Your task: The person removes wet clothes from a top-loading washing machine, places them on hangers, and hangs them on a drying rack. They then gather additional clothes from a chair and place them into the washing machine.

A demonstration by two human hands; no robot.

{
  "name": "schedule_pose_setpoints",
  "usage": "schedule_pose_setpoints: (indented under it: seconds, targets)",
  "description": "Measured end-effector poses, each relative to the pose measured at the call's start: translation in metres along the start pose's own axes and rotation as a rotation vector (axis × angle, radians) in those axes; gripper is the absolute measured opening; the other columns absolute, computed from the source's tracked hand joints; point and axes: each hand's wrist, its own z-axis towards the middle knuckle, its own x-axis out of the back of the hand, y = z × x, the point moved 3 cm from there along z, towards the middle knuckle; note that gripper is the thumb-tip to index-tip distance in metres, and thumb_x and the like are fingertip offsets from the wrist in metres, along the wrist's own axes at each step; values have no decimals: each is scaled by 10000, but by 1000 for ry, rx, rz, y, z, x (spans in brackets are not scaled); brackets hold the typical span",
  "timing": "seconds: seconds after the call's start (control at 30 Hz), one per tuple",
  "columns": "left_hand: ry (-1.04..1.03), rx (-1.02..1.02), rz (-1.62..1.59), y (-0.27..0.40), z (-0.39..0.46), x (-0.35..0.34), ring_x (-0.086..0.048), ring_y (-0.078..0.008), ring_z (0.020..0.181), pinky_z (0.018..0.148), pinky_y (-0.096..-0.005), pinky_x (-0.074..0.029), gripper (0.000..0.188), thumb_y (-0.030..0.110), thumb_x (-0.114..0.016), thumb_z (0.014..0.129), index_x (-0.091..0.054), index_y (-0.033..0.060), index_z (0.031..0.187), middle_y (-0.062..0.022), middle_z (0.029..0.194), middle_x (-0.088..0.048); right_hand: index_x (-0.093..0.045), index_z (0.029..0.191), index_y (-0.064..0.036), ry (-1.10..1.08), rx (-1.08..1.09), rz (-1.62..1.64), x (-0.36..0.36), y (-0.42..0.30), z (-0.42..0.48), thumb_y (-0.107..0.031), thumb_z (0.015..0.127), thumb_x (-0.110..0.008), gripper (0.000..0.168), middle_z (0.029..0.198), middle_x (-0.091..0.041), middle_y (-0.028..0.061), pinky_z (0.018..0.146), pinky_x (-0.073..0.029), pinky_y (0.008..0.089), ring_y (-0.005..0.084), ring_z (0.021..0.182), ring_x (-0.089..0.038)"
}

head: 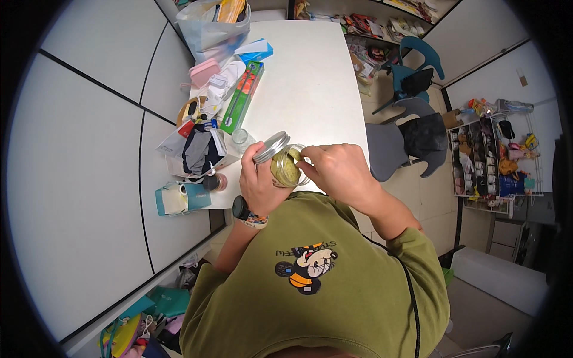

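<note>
A clear jar (pixel 288 166) with greenish-yellow pieces inside is tilted in front of my chest, its mouth turned to the right. Wrapped around it, my left hand (pixel 262 181) also keeps a silver screw lid (pixel 271 147) between thumb and fingers, off the jar. My right hand (pixel 338 172) has its thumb and index finger at the jar's mouth, apparently pinching one of the pieces; the fingertips are partly hidden by the rim. An empty-looking glass (pixel 241 138) stands on the white table (pixel 309 85) just beyond my left hand.
Along the table's left side are a long green box (pixel 243 98), a pink case (pixel 204 73), a plastic bag (pixel 215 33), a box of dark cloth (pixel 201 152), a small dark-lidded jar (pixel 216 182) and a teal box (pixel 182 199). Gray chairs (pixel 385 145) stand to the right.
</note>
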Motion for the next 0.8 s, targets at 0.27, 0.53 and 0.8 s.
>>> schedule_pose_setpoints:
  seconds: [0.27,0.53,0.8]
  targets:
    - [-58,65,-27,-1,3,-1,-492,-321,1082,824,-390,-484,730,168,-836,546,-489,37,1175,-174,1181,-429,-578,683,-55,116,-123,-19,-11,4,0,-168,787,-628,162,558,-594,99,436,-454,379,268,480,-594]
    - [-169,236,-252,-6,12,3,-567,-295,1009,879,-379,-470,777,169,-853,569,-438,4,1204,-154,1172,-462,-682,847,-25,546,-54,484,27,11,-16,-16,711,-696,138,499,-493,15,385,-318,247,79,393,-389]
    - [-299,494,-1075,-17,2,-7,-542,-185,1087,946,-332,-432,833,159,-846,597,-414,-26,1284,-119,1192,-546,-610,816,-39,733,707,997,67,-41,-34,-110,832,-684,104,477,-412,-35,383,-195,239,72,356,-304]
